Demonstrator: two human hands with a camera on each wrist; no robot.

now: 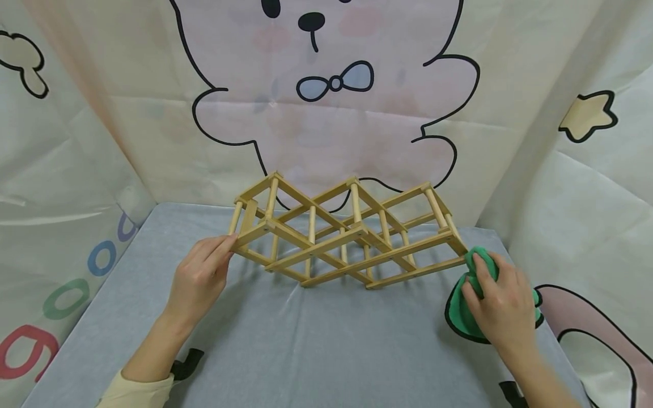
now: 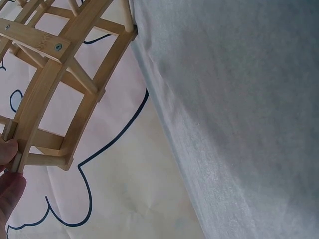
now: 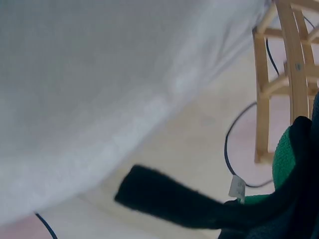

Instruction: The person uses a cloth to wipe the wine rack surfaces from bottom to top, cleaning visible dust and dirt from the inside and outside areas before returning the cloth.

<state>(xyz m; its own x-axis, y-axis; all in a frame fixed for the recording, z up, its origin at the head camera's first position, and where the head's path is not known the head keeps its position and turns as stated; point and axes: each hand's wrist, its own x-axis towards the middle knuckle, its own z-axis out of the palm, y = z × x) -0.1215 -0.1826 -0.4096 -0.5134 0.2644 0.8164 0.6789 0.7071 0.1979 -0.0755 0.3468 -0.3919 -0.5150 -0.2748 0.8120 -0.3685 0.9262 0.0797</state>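
Note:
A light wooden lattice rack (image 1: 356, 204), made of slats and round dowels like a folding wine rack, spans the middle of the head view. At its left end my left hand (image 1: 196, 277) pinches a corner between thumb and fingers; the fingertips (image 2: 11, 191) show at the edge of the left wrist view. My right hand (image 1: 502, 306) grips a green cloth (image 1: 461, 311) with black edging, bunched against the rack's lower right corner. In the right wrist view, the cloth (image 3: 283, 159) and its white tag appear beside the rack (image 3: 298, 64).
Beneath the rack lies a table (image 1: 306, 351) covered in grey-blue cloth. Printed curtains (image 1: 331, 130) with cartoon figures stand behind it and on both sides. Black straps (image 1: 187, 364) hang at both wrists.

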